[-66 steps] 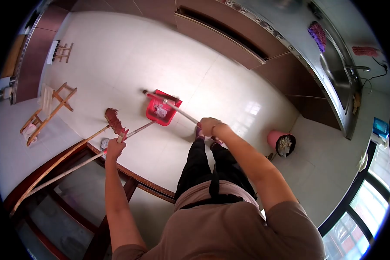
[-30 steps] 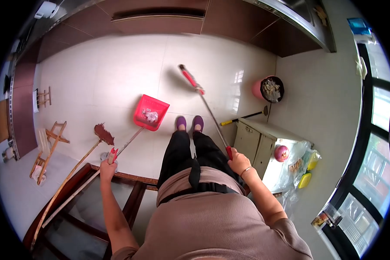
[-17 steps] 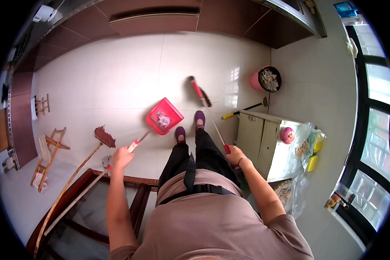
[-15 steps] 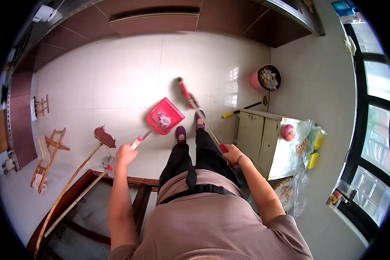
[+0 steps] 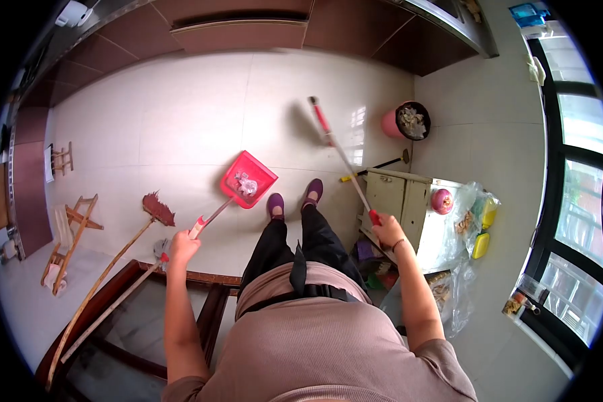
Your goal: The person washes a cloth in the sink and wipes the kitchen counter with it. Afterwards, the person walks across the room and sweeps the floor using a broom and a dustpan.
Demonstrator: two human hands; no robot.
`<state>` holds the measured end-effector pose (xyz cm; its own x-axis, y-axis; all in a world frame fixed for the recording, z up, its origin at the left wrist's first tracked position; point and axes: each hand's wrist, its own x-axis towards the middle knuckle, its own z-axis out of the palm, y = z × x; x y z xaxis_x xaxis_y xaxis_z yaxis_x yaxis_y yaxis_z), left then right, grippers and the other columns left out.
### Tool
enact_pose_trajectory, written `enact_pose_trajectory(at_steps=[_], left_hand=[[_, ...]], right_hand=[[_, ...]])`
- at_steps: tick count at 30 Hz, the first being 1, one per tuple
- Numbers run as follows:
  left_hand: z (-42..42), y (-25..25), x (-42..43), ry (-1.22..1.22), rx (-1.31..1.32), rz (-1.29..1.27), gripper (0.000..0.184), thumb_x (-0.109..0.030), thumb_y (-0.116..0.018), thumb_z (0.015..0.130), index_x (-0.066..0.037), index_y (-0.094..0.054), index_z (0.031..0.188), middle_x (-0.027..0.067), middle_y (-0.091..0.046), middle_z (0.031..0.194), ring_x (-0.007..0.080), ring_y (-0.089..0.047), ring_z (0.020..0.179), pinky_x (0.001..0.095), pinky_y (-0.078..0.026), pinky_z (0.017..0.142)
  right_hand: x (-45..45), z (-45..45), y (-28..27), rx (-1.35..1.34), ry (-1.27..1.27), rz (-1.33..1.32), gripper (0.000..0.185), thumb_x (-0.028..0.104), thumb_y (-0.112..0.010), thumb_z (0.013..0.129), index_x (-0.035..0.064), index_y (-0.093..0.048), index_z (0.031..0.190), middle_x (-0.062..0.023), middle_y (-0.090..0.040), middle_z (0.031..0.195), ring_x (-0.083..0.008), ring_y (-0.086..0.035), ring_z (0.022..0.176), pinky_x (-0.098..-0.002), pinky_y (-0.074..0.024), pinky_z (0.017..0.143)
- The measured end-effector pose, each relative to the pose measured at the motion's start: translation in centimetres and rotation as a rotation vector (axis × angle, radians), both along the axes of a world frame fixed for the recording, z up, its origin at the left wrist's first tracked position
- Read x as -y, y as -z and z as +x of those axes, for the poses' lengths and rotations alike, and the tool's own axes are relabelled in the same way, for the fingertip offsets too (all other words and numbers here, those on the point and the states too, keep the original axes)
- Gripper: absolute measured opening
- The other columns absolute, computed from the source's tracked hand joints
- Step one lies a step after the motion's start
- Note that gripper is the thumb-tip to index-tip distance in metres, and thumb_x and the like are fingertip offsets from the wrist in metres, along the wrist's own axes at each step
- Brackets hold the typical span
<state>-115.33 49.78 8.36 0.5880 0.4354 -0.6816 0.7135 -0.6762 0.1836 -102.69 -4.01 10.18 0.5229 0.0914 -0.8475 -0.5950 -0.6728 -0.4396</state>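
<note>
My left hand (image 5: 183, 246) is closed around the handle of a red dustpan (image 5: 261, 177), whose pan is at floor level left of my feet. Crumpled whitish litter (image 5: 246, 185) lies in the pan. In my right hand (image 5: 387, 231) is the handle of a broom (image 5: 321, 119) with a pale stick and a red head. The broom head is out ahead of my feet and to the right, apart from the dustpan and slightly blurred. A shadow shows on the tiles beside it, so it seems to be off the floor.
A pink bin (image 5: 390, 124) with litter stands at the right wall. Near it are a yellow-handled tool (image 5: 375, 167) and an old cabinet (image 5: 388, 194). Another broom (image 5: 157, 211), a mop (image 5: 161, 249) and a folding wooden stool (image 5: 80, 221) are at left. Brown cupboards (image 5: 241, 37) line the far side.
My right hand has moved right and up, carrying the broom head away from near my feet toward the bin. The dustpan has shifted slightly left with the litter still in it.
</note>
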Motion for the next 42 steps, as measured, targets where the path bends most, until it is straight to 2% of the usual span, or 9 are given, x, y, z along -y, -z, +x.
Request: enact_pose_trajectory(at_steps=[2,9,11,13,17,21,23,33,42], left_hand=[[-1.2,0.2,-0.8,-0.033,-0.015,0.015,0.022,-0.018,-0.058,0.063,-0.003,-0.061,0.078,0.0198,-0.060,0.073,0.0343,-0.060,0.074,0.0396,-0.046,0.066],[-3.0,-1.0,-1.7,-0.029,-0.019,0.042,0.023,-0.017,-0.057,0.063,-0.003,-0.063,0.081,0.0201,-0.060,0.072,0.0339,-0.060,0.072,0.0382,-0.046,0.066],[-3.6,-0.3,-2.6,-0.022,-0.011,0.032,0.024,-0.017,-0.056,0.063,-0.003,-0.063,0.081,0.0203,-0.060,0.072,0.0341,-0.060,0.072,0.0381,-0.045,0.066],[-4.7,0.7,-3.8,-0.030,-0.043,-0.002,0.026,-0.018,-0.056,0.063,-0.003,-0.063,0.082,0.0214,-0.060,0.074,0.0358,-0.059,0.075,0.0402,-0.046,0.068],[-4.2,0.1,-3.6,0.011,-0.047,0.063,0.027,-0.020,-0.056,0.063,-0.003,-0.063,0.083,0.0230,-0.060,0.079,0.0379,-0.059,0.080,0.0435,-0.045,0.072],[-4.0,0.5,-3.3,-0.038,-0.070,0.030,0.028,-0.021,-0.057,0.064,-0.002,-0.063,0.083,0.0228,-0.060,0.082,0.0388,-0.058,0.083,0.0439,-0.045,0.073],[-4.2,0.7,-3.3,-0.048,-0.042,-0.052,0.025,-0.020,-0.057,0.064,0.000,-0.062,0.079,0.0195,-0.062,0.074,0.0325,-0.062,0.071,0.0396,-0.048,0.065],[-9.1,0.8,-2.4,-0.365,-0.008,-0.332,0.018,-0.015,-0.059,0.063,0.001,-0.058,0.070,0.0096,-0.056,0.054,0.0169,-0.052,0.041,0.0306,-0.042,0.041],[-16.0,-0.4,1.4,-1.090,0.319,-0.320,0.016,-0.009,-0.060,0.064,-0.001,-0.060,0.077,0.0021,-0.047,0.049,0.0139,-0.046,0.036,0.0282,-0.036,0.034]], right_hand=[[0.4,1.3,3.8,0.351,-0.350,-0.511,0.028,0.014,-0.051,0.077,-0.0015,-0.057,0.100,-0.0224,-0.062,0.088,-0.0325,-0.062,0.084,-0.0398,-0.0497,0.071],[-0.3,6.4,9.2,-0.033,-0.178,-0.557,0.026,0.015,-0.049,0.078,-0.0030,-0.058,0.095,-0.0243,-0.059,0.100,-0.0352,-0.056,0.098,-0.0389,-0.0464,0.082],[-0.8,4.1,9.3,0.007,-0.811,-0.493,0.025,0.013,-0.050,0.076,-0.0034,-0.058,0.093,-0.0260,-0.059,0.097,-0.0361,-0.056,0.096,-0.0389,-0.0472,0.080],[-1.9,0.3,9.6,0.148,-0.391,-0.404,0.023,0.013,-0.050,0.073,-0.0042,-0.060,0.086,-0.0273,-0.059,0.091,-0.0388,-0.057,0.091,-0.0418,-0.0466,0.078],[-6.7,-4.3,5.1,0.090,-0.451,-0.168,0.025,0.012,-0.053,0.065,-0.0054,-0.059,0.082,-0.0299,-0.058,0.083,-0.0414,-0.057,0.086,-0.0436,-0.0465,0.075],[-10.7,-4.8,3.8,-0.143,-0.324,0.075,0.026,0.012,-0.061,0.064,-0.0038,-0.060,0.084,-0.0167,-0.062,0.066,-0.0245,-0.062,0.061,-0.0345,-0.0485,0.057],[-12.0,-3.9,2.9,-0.322,-0.215,0.165,0.030,0.012,-0.064,0.063,-0.0022,-0.062,0.090,-0.0084,-0.060,0.063,-0.0143,-0.057,0.055,-0.0298,-0.0471,0.054],[-10.8,-1.3,1.5,-0.062,-0.401,0.251,0.041,0.006,-0.062,0.068,-0.0028,-0.057,0.108,-0.0066,-0.060,0.068,-0.0128,-0.055,0.053,-0.0263,-0.0454,0.050],[-10.7,4.3,2.1,-0.067,-0.126,0.182,0.016,0.002,-0.057,0.073,-0.0050,-0.057,0.087,-0.0074,-0.054,0.056,-0.0153,-0.053,0.042,-0.0273,-0.0427,0.039]])
